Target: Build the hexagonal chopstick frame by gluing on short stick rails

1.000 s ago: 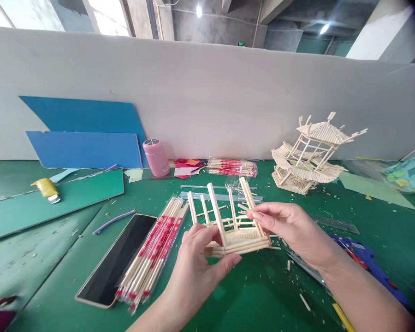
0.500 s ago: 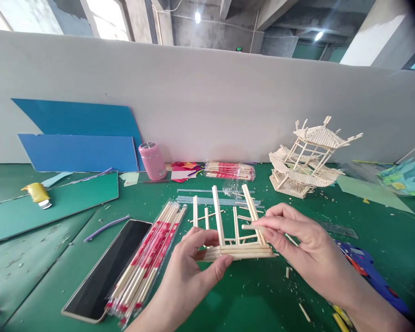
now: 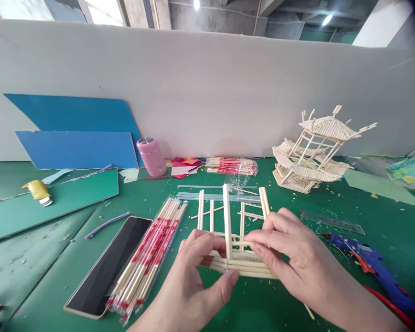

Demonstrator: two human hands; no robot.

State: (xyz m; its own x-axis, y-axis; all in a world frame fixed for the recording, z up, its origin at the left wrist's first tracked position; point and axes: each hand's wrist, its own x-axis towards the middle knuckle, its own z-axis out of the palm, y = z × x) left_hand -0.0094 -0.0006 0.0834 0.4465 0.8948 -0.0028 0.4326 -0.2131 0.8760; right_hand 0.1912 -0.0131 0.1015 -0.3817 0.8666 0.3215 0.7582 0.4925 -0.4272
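Observation:
Between my hands is a small frame of pale wooden sticks [image 3: 227, 221], with several uprights rising from a layered base. My left hand [image 3: 200, 276] pinches the base's left front corner, thumb in front and fingers behind. In my right hand [image 3: 287, 253] a short stick [image 3: 242, 243] is pinched between thumb and fingers; it lies level across the frame, its left end close to the front upright. The right end of the base is partly hidden by my right hand.
A blue glue gun [image 3: 373, 263] lies at the right, below a clear strip [image 3: 332, 222]. Left stand wrapped sticks [image 3: 152, 258] and a phone [image 3: 107, 267]. Behind are a pink bottle [image 3: 152, 157], another stick bundle [image 3: 231, 166] and a stick pavilion [image 3: 311, 159].
My right hand has brought the short stick down and left, from beside the right upright to across the frame near the front upright. The frame has turned slightly and sits a little lower in view.

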